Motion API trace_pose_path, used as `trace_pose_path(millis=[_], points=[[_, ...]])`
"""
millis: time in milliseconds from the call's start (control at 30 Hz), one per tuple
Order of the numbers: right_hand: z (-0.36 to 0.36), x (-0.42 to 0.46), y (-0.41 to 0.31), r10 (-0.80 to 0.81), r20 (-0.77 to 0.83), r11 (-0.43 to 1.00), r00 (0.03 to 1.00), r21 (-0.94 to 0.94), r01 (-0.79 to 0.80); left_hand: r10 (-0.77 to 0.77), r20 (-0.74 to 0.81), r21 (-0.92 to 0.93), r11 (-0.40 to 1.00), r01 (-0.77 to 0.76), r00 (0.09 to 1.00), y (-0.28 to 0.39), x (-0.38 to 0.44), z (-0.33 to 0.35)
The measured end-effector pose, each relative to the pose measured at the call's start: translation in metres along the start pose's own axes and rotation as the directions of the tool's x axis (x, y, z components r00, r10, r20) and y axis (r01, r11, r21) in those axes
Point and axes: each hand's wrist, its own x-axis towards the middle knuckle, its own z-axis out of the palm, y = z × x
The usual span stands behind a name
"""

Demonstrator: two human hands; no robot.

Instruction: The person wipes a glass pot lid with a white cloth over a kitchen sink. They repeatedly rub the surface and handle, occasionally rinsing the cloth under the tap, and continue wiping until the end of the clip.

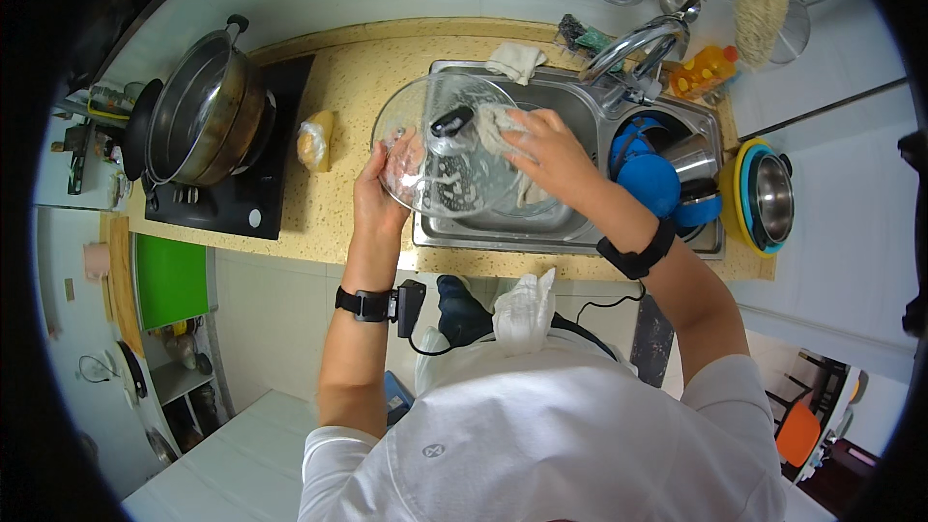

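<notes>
A round glass pot lid [464,177] with a black knob [452,121] is held over the left side of a stainless steel sink [507,238]. My left hand [384,177] grips its left rim, with fingers showing through the clear glass. Whitish suds streak the lid's surface. In my right hand [551,152] is a pale cloth [496,127], pressed against the lid right of the knob. Part of the basin below is hidden by the lid and my right forearm.
Right of the basin, blue and metal vessels [647,174] sit under the chrome faucet [638,51]. Stacked bowls [772,196] stand at the counter's right end. A folded rag [516,61] lies on the sink's back rim. At left, a large steel pot [206,116] sits on the black cooktop [268,203].
</notes>
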Motion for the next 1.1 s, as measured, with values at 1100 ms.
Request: trace_pose_path(millis=[1100], points=[[-0.032, 0.04, 0.028, 0.17, 0.041, 0.985, 0.985, 0.03, -0.172, -0.261, 0.229, 0.378, 0.912, 0.162, 0.938, 0.007, -0.01, 0.018]])
